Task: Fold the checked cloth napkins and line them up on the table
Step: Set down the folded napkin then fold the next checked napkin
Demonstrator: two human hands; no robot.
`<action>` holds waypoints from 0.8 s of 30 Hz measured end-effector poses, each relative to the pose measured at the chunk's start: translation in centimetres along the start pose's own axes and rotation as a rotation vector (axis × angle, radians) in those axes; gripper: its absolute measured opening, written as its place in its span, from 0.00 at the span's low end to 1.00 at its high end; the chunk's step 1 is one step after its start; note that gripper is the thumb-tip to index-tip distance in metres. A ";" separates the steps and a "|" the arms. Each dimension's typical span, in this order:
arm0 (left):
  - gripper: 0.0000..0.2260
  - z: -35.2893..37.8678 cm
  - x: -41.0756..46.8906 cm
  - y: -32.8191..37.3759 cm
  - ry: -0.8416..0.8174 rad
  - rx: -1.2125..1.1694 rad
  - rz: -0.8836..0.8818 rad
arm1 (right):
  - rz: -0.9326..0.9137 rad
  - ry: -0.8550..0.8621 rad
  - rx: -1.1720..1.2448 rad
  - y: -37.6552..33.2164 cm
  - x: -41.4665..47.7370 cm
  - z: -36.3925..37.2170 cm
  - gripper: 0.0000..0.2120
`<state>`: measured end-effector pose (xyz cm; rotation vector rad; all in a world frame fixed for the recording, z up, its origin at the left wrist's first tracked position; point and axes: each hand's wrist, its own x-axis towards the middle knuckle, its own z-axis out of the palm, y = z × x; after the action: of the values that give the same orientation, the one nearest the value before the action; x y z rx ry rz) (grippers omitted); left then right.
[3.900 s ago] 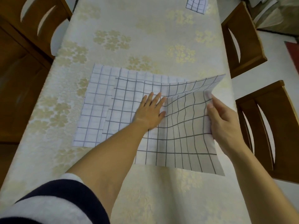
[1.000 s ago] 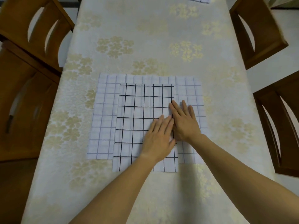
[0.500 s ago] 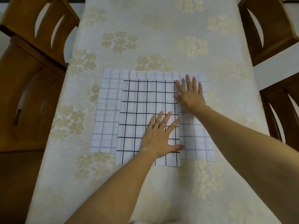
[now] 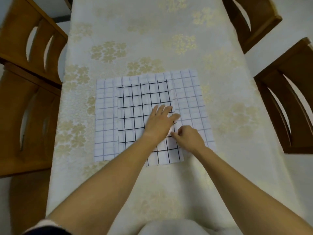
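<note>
Two checked napkins lie one on the other at the middle of the table. The dark-lined napkin (image 4: 138, 107) sits on top, already folded narrower, and the pale-lined napkin (image 4: 189, 99) is spread flat beneath it, showing on both sides. Both look like thin, light, limp cloth. They should crease easily under a flat palm, but a layer may slide over the one below or spring open if let go. Edges and corners are the best places to take hold, with the other hand pinning the middle.

The left hand (image 4: 160, 122) lies flat on the top napkin near its right edge, fingers spread and straight, pressing it down. The right hand (image 4: 188, 139) sits just beside it at that edge. Its fingers are curled and the thumb and forefinger seem to pinch the cloth, though blur makes the contact hard to confirm.

The table (image 4: 152, 39) wears a cream cover with gold flower clusters, which probably gives some friction. Wooden chairs stand on the left (image 4: 25, 39) and on the right (image 4: 288, 107), over a pale floor.
</note>
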<state>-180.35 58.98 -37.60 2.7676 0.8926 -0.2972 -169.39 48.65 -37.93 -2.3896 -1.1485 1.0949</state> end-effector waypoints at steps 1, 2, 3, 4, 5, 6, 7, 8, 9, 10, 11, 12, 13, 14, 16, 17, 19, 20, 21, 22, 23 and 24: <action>0.21 -0.8 0.7 -0.3 -0.023 0.048 0.066 | -0.014 -0.003 0.025 -0.2 0.2 -0.3 0.17; 0.17 -1.6 1.4 -0.6 -0.049 0.108 0.134 | -0.023 0.000 0.045 -0.3 0.3 -0.8 0.17; 0.15 -2.5 2.2 -0.9 -0.076 0.177 0.199 | -0.034 0.006 0.051 -0.3 0.4 -1.4 0.16; 0.14 -3.4 2.9 -1.1 -0.104 0.241 0.254 | -0.054 0.011 0.043 -0.2 0.5 -1.9 0.15; 0.13 -4.3 3.6 -1.2 -0.141 0.283 0.291 | -0.083 0.010 0.031 -0.2 0.5 -2.5 0.14; 0.11 -5.2 4.2 -1.2 -0.190 0.302 0.307 | -0.113 0.001 0.025 0.0 0.4 -3.1 0.13; 0.10 -6.0 4.7 -1.3 -0.243 0.314 0.310 | -0.139 -0.011 0.025 0.2 0.4 -3.7 0.13; 0.09 -6.7 5.3 -1.3 -0.288 0.327 0.304 | -0.167 -0.019 0.024 0.5 0.5 -4.3 0.12; 0.09 -7.3 5.6 -1.3 -0.314 0.332 0.297 | -0.200 -0.026 0.014 0.8 0.5 -4.9 0.11; 0.10 -7.6 5.9 -1.4 -0.321 0.329 0.293 | -0.233 -0.037 -0.008 1.1 0.7 -5.6 0.10; 0.12 -7.7 6.1 -1.5 -0.321 0.319 0.296 | -0.264 -0.058 -0.032 1.2 0.8 -6.2 0.08; 0.14 -7.7 6.1 -1.5 -0.325 0.308 0.305 | -0.291 -0.085 -0.056 1.4 1.1 -6.7 0.06; 0.16 -7.8 6.0 -1.4 -0.331 0.301 0.311 | -0.317 -0.112 -0.085 1.5 1.3 -7.2 0.05; 0.15 -7.8 5.8 -1.4 -0.330 0.294 0.313 | -0.339 -0.135 -0.116 1.5 1.7 -7.5 0.06; 0.09 -7.9 5.5 -1.2 -0.308 0.255 0.301 | -0.365 -0.181 -0.186 1.3 2.5 -8.4 0.05; 0.06 -7.8 5.3 -1.2 -0.298 0.215 0.268 | -0.370 -0.213 -0.225 1.2 2.8 -8.9 0.04; 0.07 -7.8 4.8 -1.6 -0.330 0.114 0.185 | -0.358 -0.294 -0.316 1.0 3.6 -10.1 0.06; 0.09 -7.7 4.5 -2.2 -0.361 0.069 0.161 | -0.354 -0.334 -0.360 0.9 4.1 -10.6 0.07; 0.10 -7.8 4.2 -2.8 -0.391 0.025 0.138 | -0.350 -0.370 -0.400 0.9 4.4 -11.1 0.09; 0.11 -7.9 3.8 -3.4 -0.411 -0.025 0.112 | -0.343 -0.400 -0.439 0.9 4.8 -11.5 0.09; 0.11 -8.1 3.3 -4.1 -0.422 -0.087 0.073 | -0.339 -0.427 -0.485 0.8 5.1 -11.8 0.09; 0.11 -8.4 2.7 -4.9 -0.424 -0.154 0.029 | -0.334 -0.446 -0.531 0.8 5.5 -12.1 0.07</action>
<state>-180.08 66.62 -31.02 2.4372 0.7300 -0.7416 -157.88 53.21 -33.04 -2.2129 -2.1333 1.3726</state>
